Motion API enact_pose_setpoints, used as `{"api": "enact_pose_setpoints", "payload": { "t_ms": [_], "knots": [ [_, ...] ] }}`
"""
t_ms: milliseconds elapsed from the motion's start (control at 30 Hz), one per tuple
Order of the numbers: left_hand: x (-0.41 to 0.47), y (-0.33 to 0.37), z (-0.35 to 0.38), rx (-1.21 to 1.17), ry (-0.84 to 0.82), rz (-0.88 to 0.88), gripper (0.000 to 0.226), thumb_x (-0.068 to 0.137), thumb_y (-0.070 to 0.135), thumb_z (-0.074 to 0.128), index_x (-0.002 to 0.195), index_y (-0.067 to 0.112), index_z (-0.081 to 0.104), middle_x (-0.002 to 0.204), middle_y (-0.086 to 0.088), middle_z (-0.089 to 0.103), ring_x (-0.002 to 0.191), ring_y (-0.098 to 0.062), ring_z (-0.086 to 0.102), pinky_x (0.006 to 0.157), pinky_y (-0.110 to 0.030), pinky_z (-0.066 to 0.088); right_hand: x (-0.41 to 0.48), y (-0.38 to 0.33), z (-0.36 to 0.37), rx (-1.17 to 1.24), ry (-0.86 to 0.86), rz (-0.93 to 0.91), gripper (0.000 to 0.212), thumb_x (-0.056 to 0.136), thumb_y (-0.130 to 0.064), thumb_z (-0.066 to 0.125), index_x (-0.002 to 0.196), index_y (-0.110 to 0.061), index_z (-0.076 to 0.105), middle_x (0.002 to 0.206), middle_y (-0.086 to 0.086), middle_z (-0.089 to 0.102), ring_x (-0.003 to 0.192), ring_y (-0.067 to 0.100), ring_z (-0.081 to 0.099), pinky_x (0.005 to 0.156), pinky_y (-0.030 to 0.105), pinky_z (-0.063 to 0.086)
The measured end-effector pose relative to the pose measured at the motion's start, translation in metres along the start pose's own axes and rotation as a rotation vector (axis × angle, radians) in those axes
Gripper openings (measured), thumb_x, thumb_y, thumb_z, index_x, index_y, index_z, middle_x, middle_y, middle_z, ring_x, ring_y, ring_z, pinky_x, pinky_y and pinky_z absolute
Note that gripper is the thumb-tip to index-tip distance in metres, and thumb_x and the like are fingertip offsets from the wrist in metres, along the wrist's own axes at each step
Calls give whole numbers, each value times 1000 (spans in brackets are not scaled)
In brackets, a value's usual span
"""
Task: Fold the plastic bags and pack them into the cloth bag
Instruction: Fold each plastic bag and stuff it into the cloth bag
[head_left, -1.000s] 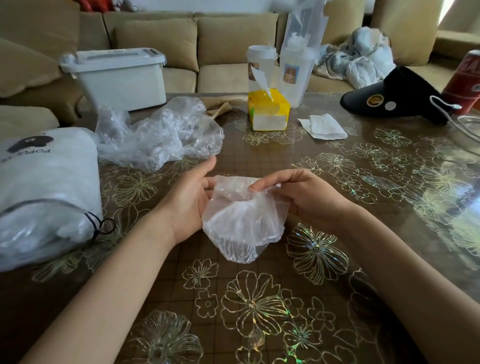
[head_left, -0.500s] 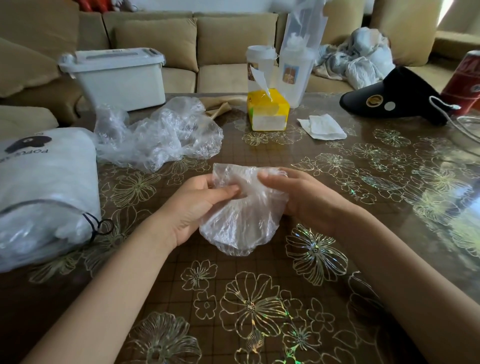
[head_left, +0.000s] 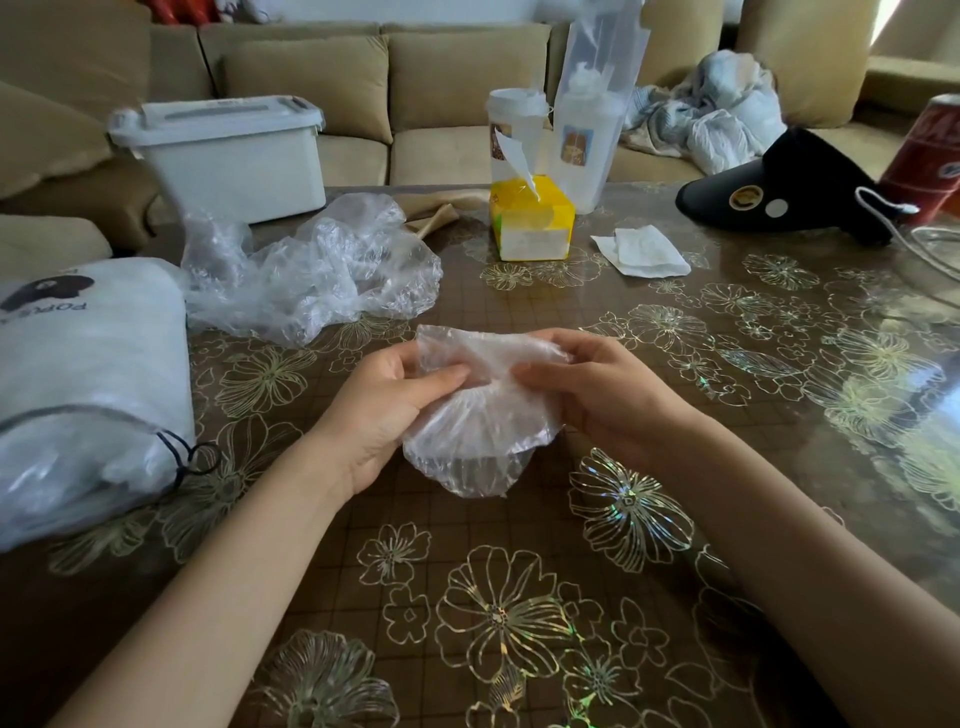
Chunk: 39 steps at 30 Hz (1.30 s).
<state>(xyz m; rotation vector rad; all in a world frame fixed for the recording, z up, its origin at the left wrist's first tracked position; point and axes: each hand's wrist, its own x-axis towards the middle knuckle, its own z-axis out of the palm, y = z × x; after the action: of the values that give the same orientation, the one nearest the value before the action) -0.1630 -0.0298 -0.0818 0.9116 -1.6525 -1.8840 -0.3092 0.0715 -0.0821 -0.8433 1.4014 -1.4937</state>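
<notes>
Your left hand (head_left: 384, 410) pinches the small clear plastic bag (head_left: 483, 431) near its top, thumb on the front and fingers curled behind. Your right hand (head_left: 597, 395) pinches the other side of the top in the same way. The bag is thin, see-through and full of wrinkles. It is bunched into a round fan shape that hangs down between your hands. It is hard to tell if its bottom touches the shiny brown table (head_left: 441, 525), which has glittery flower outlines all over it.

The bag you hold is on your side of the yellow cardboard tissue box (head_left: 532, 223), well apart from it. A white paper tissue pokes up from the top of that box.

Left of the box sits a puffy pile of loose clear plastic bags (head_left: 311, 275), all crumpled. Far to the left of the box, and closer to you, the soft white cloth bag (head_left: 93, 364) lies on its side. It has a dark print, clear plastic shows in its open mouth, and a dark cord (head_left: 192, 457) loops there.

Back and left of the box is a hard white plastic bin (head_left: 228, 150) with its lid on. Just right of the box lies a flat white tissue (head_left: 644, 252). Just behind the box stand two white cups in a tall clear bag (head_left: 587, 119). Well to the right is a smooth black visor cap (head_left: 779, 192), and past it a round red can (head_left: 930, 150). A tan cushioned sofa (head_left: 457, 78) is behind them all.
</notes>
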Motion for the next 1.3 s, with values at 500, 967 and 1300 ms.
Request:
{"api": "enact_pose_setpoints", "payload": {
  "t_ms": [500, 967, 1300],
  "knots": [
    [0, 4, -7, -248, -283, -289, 58, 83, 51, 47, 110, 3, 64, 87, -10, 70, 74, -19, 68, 68, -28, 56, 2, 8, 5, -431, 115, -400, 48, 77, 25, 47, 83, -14, 73, 96, -1, 62, 82, -7, 59, 72, 12, 50],
    [2, 1, -6, -61, -58, -39, 39, 71, 22, 68, 107, 7, 63, 92, -7, 69, 79, -16, 67, 65, -25, 56, -2, -15, -17, -1, -93, -32, 30, 76, 10, 48, 95, -7, 65, 114, 15, 62, 102, 28, 57, 87, 35, 48],
    [-1, -1, 0, 76, -75, 142, 31, 68, 25, 67, 96, 12, 65, 94, -9, 70, 88, -19, 67, 79, -32, 53, -6, -10, -3, -111, -144, 91, 56, 72, -35, 64, 113, 4, 59, 100, 15, 64, 85, 23, 63, 83, 37, 52]
  ]
}}
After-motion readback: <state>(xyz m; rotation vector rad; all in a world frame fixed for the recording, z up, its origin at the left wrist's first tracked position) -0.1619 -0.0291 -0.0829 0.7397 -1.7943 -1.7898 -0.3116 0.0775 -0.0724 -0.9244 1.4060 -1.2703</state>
